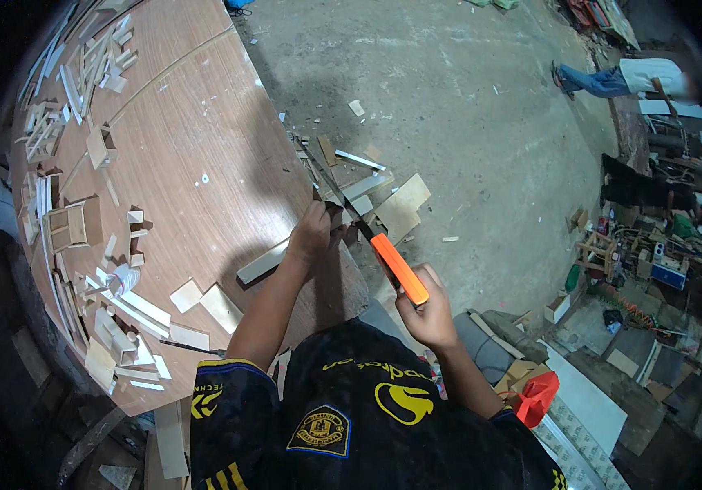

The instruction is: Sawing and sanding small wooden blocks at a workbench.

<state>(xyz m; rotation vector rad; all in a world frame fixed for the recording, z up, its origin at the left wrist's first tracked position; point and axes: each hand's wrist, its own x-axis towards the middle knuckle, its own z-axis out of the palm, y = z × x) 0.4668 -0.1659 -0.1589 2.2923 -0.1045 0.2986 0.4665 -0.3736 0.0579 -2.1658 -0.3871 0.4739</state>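
My right hand (pixel 431 314) is closed around the grip of a saw with an orange handle (pixel 400 269). Its long, narrow dark blade (pixel 330 177) points away and to the left, past the table's right edge. At that edge my left hand (pixel 312 233) grips a pale wooden strip (pixel 263 263) and presses it on the tabletop. The strip's far end lies beside the blade, partly hidden by my fingers. Whether the blade touches the wood I cannot tell.
Small wooden boxes (pixel 81 222), loose sticks and offcuts lie along the left of the brown table (pixel 196 122). Wood scraps (pixel 404 204) litter the concrete floor beyond its edge. A person (pixel 621 80) is at the far right, above cluttered tools and boards.
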